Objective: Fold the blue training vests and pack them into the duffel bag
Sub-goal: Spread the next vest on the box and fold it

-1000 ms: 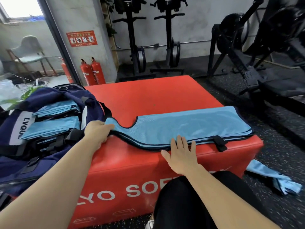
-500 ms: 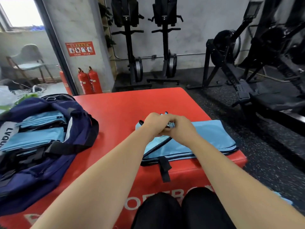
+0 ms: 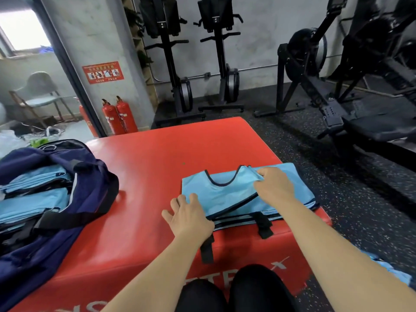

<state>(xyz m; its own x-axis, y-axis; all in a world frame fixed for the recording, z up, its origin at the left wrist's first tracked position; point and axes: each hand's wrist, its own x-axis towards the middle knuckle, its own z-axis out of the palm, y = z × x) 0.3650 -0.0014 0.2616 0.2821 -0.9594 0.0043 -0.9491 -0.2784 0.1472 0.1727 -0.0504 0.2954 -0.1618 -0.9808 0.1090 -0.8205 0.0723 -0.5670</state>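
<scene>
Blue vest (image 3: 227, 194) on red box (image 3: 157, 167), left hand (image 3: 189, 216) spread flat on its edge; right hand (image 3: 273, 184) pinching top layer

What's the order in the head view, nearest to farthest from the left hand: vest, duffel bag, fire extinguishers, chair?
1. Vest, touching the left hand.
2. Duffel bag, leftward.
3. Fire extinguishers, by the pillar.
4. Chair, beyond the doorway.

blue vest (image 3: 227, 192): folded, centre-right on red tabletop (image 3: 157, 158), black straps (image 3: 263, 226) hanging over front edge | left hand (image 3: 188, 216): flat on its lower-left corner | right hand (image 3: 273, 184): pinches top layer near neckline | duffel bag (image 3: 94, 174): left edge, open, folded vests (image 3: 33, 199) inside
</scene>
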